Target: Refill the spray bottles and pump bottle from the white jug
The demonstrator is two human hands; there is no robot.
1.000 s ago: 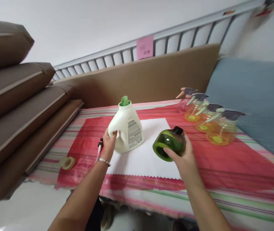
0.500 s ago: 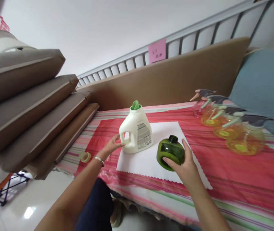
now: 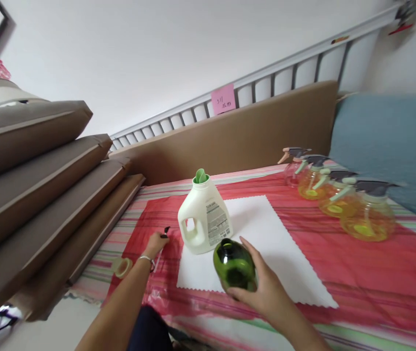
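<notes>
My right hand (image 3: 261, 280) is wrapped round a dark green, see-through bottle (image 3: 234, 267), tilted, with its open neck facing away from me. It is held over the near part of a white scallop-edged mat (image 3: 284, 263). Out to the left, my left hand (image 3: 156, 243) is closed on a small black pump head (image 3: 165, 232); a thin pale tube seems to run down below the fingers. Between my hands stands a white detergent jug (image 3: 202, 214) on the mat, upright, its green spout (image 3: 200, 176) uncovered.
Several spray bottles (image 3: 368, 219) with yellow or pink tint stand in a row at the right. A roll of tape (image 3: 123, 267) lies near my left forearm. Stacked brown cushions (image 3: 58, 195) rise at the left. A pink note (image 3: 223, 99) hangs on the headboard (image 3: 244, 126).
My left hand has left the jug's side, moved left and closed on the black pump head. My right hand has brought the green bottle left and nearer, tilting it. The view has shifted.
</notes>
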